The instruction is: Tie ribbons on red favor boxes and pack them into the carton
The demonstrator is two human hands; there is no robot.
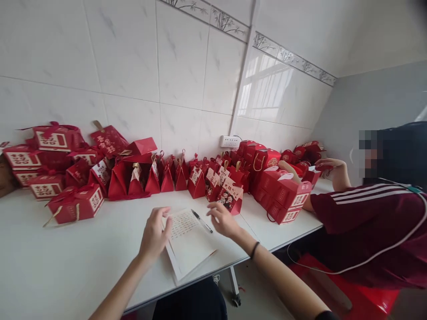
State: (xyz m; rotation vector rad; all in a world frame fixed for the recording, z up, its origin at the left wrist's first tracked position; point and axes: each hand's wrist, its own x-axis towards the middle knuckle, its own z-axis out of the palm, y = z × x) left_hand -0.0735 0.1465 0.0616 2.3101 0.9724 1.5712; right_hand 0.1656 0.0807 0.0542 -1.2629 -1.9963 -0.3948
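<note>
An open notebook (193, 255) lies on the white table in front of me, with rows of handwriting on the upper part of its page. Along the page's right side rests a black and clear pen (202, 221), held by nobody. My left hand (155, 235) is at the notebook's upper left edge, thumb apart from the bent fingers and nothing in it; whether it touches the paper I cannot tell. Just right of the pen hovers my right hand (224, 220), its fingers loosely bent, apart and free of any object.
Red gift boxes (78, 204) with ribbons are piled at the left. Several red triangular boxes (151, 178) line the wall behind the notebook. Stacked red boxes (280, 191) stand at the right, beside a seated co-worker (373, 213). A power strip (230, 141) is against the wall.
</note>
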